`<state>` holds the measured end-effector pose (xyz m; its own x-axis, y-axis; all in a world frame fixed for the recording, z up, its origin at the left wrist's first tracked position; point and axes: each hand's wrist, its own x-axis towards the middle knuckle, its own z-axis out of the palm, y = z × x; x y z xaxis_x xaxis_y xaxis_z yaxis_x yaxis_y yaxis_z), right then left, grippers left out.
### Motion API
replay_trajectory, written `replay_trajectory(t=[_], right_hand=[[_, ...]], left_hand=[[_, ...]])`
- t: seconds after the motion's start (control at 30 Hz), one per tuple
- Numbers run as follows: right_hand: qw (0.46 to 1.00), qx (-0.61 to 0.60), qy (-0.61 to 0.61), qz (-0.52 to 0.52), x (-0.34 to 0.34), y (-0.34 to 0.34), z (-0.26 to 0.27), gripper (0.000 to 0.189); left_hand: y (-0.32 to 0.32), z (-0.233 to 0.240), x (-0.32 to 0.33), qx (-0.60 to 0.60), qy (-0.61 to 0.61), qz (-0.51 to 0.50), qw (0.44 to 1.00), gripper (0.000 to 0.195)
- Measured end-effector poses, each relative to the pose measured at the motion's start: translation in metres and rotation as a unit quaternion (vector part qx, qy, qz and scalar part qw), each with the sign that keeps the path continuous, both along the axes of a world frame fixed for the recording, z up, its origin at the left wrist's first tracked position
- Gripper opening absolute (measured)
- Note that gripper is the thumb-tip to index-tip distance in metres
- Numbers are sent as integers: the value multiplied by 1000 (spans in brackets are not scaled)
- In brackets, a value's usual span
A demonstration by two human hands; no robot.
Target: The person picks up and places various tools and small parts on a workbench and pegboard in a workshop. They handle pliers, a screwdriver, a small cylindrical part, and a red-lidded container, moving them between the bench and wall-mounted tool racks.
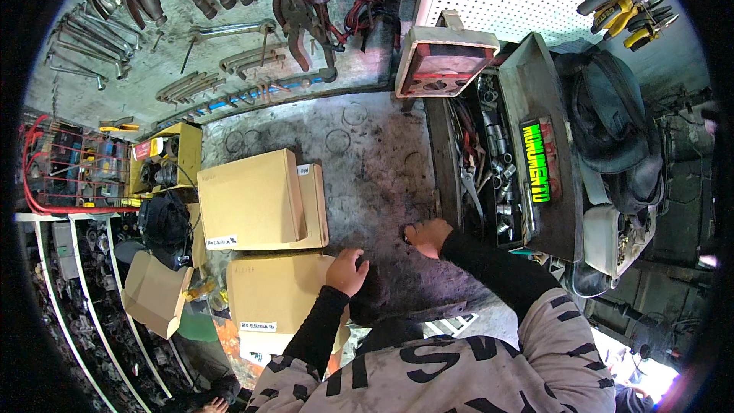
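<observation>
Over the near part of the worn workbench [378, 183], my left hand [347, 272] is beside the right edge of a lower cardboard box [281, 292]. Its thumb stands apart from the fingers and nothing shows in it; whether it touches the box is unclear. My right hand [429, 236] rests at the bench's right side, close to a long open toolbox [441, 166]. Its fingers are curled, with a small dark spot at the fingertips that I cannot identify. Left of both hands, a closed cardboard box [249, 201] lies on another box [314, 201]. Both front boxes bear labels with writing.
Pliers and sockets [502, 143] fill the toolbox. An analog multimeter [450, 63] stands at its far end. Wrenches [229, 28] hang behind the bench. At left are a red wire basket [74, 166], a yellow bin [192, 149] and an open cardboard box [155, 292]. A black bag [608, 115] sits right.
</observation>
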<state>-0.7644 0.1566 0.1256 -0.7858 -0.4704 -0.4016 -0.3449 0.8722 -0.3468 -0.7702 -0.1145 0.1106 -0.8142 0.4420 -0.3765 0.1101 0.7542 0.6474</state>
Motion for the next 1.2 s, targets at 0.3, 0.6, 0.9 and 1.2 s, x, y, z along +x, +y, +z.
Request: replay_trajectory(t=[0.3, 0.6, 0.9, 1.2], right_hand=[[979, 56, 195, -14, -163, 8, 17, 14], [940, 58, 322, -93, -285, 14, -14, 16], [950, 112, 251, -146, -305, 8, -33, 15], [922, -123, 203, -305, -282, 25, -50, 20]], left_hand=[[1, 5, 1, 25, 34, 23, 999, 32], [-4, 26, 4, 57, 84, 28, 994, 31], [-1, 30, 2, 55, 87, 13, 995, 32], [8, 32, -7, 85, -14, 81, 993, 33]])
